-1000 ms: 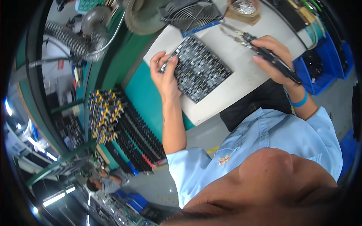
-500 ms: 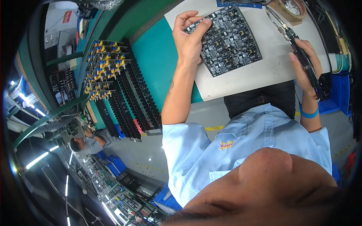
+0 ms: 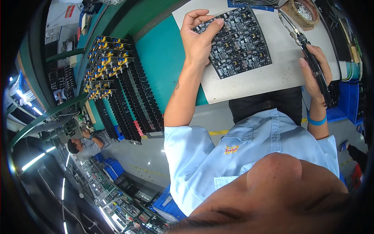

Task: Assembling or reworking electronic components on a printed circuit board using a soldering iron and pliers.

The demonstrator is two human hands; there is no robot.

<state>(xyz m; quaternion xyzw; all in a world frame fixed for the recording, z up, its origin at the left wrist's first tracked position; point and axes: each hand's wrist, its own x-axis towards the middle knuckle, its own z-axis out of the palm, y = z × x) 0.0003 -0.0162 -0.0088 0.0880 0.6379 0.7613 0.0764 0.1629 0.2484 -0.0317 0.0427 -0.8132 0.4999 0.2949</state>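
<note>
My left hand point(image 3: 198, 41) is closed on the upper left edge of a black circuit board panel point(image 3: 243, 46), thumb on top. Rows of small components cover the panel, which is scored into several sections and lies over a white sheet point(image 3: 288, 74). On the right, my right hand point(image 3: 317, 72) is wrapped round the black handle of a soldering iron point(image 3: 307, 52). A thin metal tube runs beside its metal shaft. The iron's tip points up and away, right of the panel and apart from it.
A worn tub of silvery bits point(image 3: 304, 13) stands at the far right. Left on the green mat point(image 3: 156, 50) are black slotted racks point(image 3: 136, 93) and stacked boards with yellow and blue parts point(image 3: 107, 58). A co-worker point(image 3: 85, 144) sits farther left. Blue bins point(image 3: 343, 103) stand right.
The view has shifted slightly. Both hands keep their grips, and the panel and soldering iron hold nearly the same places. A person's leg and shoe now show at the right edge.
</note>
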